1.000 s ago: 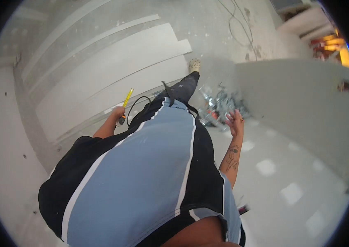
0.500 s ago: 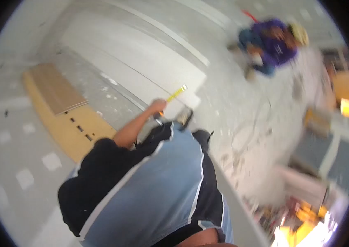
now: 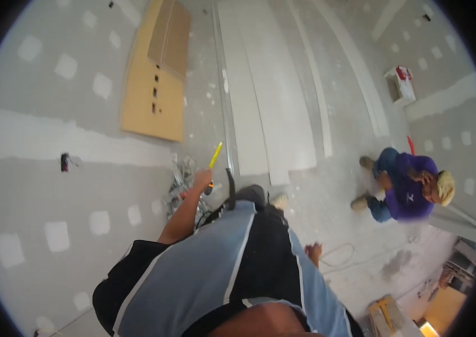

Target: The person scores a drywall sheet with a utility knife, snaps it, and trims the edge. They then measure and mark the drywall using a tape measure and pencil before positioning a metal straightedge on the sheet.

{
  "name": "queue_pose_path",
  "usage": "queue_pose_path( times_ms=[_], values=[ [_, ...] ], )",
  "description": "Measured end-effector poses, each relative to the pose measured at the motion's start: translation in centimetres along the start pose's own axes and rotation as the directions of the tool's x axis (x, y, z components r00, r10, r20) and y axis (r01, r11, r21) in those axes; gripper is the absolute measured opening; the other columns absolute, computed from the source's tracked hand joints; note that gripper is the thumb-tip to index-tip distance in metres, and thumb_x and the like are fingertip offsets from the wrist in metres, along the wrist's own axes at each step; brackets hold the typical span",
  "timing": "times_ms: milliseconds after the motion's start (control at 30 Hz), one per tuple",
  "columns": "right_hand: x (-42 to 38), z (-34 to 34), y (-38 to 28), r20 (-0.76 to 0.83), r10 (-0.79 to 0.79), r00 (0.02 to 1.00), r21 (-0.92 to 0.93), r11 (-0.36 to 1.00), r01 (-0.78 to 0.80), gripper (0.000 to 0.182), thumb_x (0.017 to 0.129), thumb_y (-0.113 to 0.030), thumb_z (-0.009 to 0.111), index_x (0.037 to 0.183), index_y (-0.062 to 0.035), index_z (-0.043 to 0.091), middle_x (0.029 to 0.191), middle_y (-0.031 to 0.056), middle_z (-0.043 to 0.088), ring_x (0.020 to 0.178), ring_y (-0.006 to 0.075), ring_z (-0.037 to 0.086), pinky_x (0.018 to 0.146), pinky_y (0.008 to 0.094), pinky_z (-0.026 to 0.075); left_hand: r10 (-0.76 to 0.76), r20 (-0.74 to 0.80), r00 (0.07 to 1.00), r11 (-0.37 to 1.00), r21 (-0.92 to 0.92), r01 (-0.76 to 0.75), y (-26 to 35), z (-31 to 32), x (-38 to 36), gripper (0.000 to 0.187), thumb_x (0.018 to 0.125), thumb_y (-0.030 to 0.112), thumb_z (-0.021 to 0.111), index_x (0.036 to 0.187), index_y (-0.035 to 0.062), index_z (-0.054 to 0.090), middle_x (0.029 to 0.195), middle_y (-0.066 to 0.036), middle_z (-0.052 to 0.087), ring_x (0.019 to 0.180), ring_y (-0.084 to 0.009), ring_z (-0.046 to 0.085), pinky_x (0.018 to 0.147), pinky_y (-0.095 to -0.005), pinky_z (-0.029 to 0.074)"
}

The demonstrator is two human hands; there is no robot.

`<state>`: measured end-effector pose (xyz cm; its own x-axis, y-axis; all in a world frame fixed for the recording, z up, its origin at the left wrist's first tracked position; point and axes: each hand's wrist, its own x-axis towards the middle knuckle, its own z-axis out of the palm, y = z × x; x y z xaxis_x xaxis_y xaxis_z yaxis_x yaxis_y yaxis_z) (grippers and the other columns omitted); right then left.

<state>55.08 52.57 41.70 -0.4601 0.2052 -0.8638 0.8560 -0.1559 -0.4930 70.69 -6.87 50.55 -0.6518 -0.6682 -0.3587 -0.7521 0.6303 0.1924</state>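
My left hand [image 3: 202,179] is closed around a tape measure [image 3: 209,189] with an orange and black case. Its yellow blade [image 3: 215,154] sticks out a short way past the hand, over the floor beside the long white boards [image 3: 252,84]. Low on my right side hangs my right hand [image 3: 314,251], small in view, its fingers loosely bent and somewhat apart. I see nothing in it. A loose cable [image 3: 342,255] lies on the floor near that hand.
Brown panels [image 3: 169,36] rest on a yellow board [image 3: 153,121] by the left wall. Metal pieces [image 3: 180,180] are heaped near my left arm. A person in purple [image 3: 412,185] crouches at right. A white box [image 3: 400,85] stands by the far wall; a dusty box [image 3: 387,317] sits lower right.
My view has turned, so the boards now run straight ahead and the crouching person appears lower. My right hand has come into view. The left hand still holds the tape measure.
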Motion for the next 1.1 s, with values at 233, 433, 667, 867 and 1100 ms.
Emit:
queue_pose_path(
  times_ms=[233, 433, 667, 867, 1100],
  values=[
    [-3.9, 7.7, -6.1, 0.073, -0.122, 0.99, -0.421, 0.896, 0.141, 0.031, 0.087, -0.029, 0.049, 0.111, -0.0093, 0.047, 0.093, 0.0089, 0.053, 0.076, 0.0262, 0.06, 0.061, 0.0377, 0.051, -0.11, 0.307, 0.945, 0.993, -0.005, 0.118, -8.0, 16.9, -16.5, 0.017, 0.081, 0.02, 0.054, 0.082, 0.0059, 0.062, 0.077, -0.016, 0.064, 0.077, -0.035, 0.063, 0.06, -0.0468, 0.048],
    [4.5, 8.6, -0.9, 0.915, -0.169, 0.366, -0.399, -0.513, 0.76, 0.025, 0.083, -0.03, 0.049, 0.081, -0.0055, 0.057, 0.077, 0.0157, 0.062, 0.073, 0.036, 0.059, 0.063, 0.0462, 0.046, -0.117, 0.348, 0.93, 0.993, 0.065, 0.101, -12.1, 19.4, -27.5, 0.015, 0.078, 0.019, 0.057, 0.082, 0.0063, 0.064, 0.079, -0.013, 0.066, 0.075, -0.0306, 0.066, 0.062, -0.0425, 0.051],
    [-2.3, 11.7, -1.5, 0.685, -0.161, 0.711, -0.713, 0.054, 0.699, 0.034, 0.085, -0.032, 0.042, 0.065, -0.0049, 0.051, 0.061, 0.0139, 0.055, 0.057, 0.0317, 0.055, 0.055, 0.0432, 0.042, -0.227, 0.267, 0.937, 0.972, 0.126, 0.199, -13.8, 17.7, -27.4, 0.023, 0.082, 0.022, 0.049, 0.079, 0.0068, 0.066, 0.074, -0.011, 0.066, 0.073, -0.0313, 0.066, 0.062, -0.043, 0.051],
    [2.9, 7.2, 1.4, 0.769, -0.274, 0.577, -0.639, -0.308, 0.705, 0.01, 0.078, -0.018, 0.055, 0.078, -0.0077, 0.053, 0.066, 0.0122, 0.058, 0.066, 0.0317, 0.057, 0.056, 0.0457, 0.044, -0.095, 0.184, 0.978, 0.995, 0.029, 0.091, -11.3, 14.8, -19.3, 0.02, 0.079, 0.021, 0.054, 0.074, 0.0045, 0.064, 0.079, -0.014, 0.065, 0.073, -0.0324, 0.065, 0.059, -0.0438, 0.05],
    [0.3, 8.2, -0.5, 0.593, -0.219, 0.775, -0.784, 0.061, 0.618, 0.068, 0.089, -0.058, 0.035, 0.072, 0.0018, 0.061, 0.075, 0.0212, 0.063, 0.076, 0.0368, 0.06, 0.066, 0.0477, 0.043, -0.145, 0.175, 0.974, 0.962, -0.204, 0.18, -5.0, 9.9, -9.3, 0.027, 0.083, 0.022, 0.045, 0.079, 0.0007, 0.061, 0.084, -0.022, 0.063, 0.078, -0.0375, 0.062, 0.066, -0.0481, 0.047]
  ],
)
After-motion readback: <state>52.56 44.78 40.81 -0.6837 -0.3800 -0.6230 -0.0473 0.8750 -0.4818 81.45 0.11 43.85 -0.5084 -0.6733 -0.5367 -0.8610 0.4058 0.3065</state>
